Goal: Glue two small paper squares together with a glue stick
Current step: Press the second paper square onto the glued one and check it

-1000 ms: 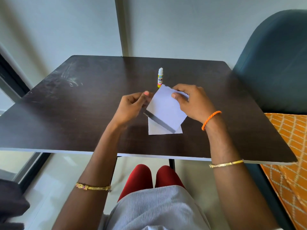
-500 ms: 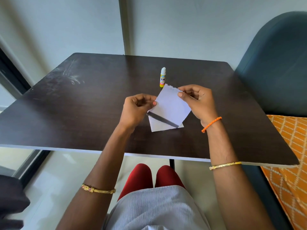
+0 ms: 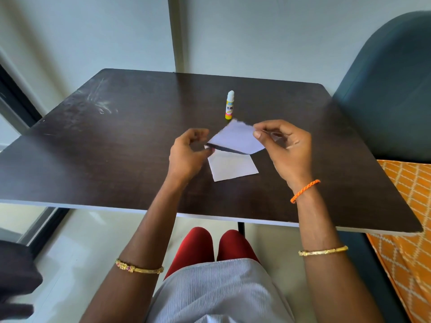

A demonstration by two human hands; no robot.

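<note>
A white paper square (image 3: 235, 139) hangs tilted above the dark table (image 3: 116, 148). My right hand (image 3: 284, 148) pinches its right corner between thumb and fingers. My left hand (image 3: 189, 152) pinches its left corner. A second white paper square (image 3: 232, 167) lies flat on the table just under the held one, partly hidden by it. A small glue stick (image 3: 229, 105) with a white cap and yellow label stands upright on the table behind the papers, untouched.
A dark teal chair back (image 3: 384, 89) rises at the right edge of the table, with orange patterned fabric (image 3: 410, 217) below it. The wall is close behind the table. My knees sit under the near table edge.
Both hands have lifted the held paper and tipped it flatter, uncovering more of the square lying on the table. The glue stick has not moved.
</note>
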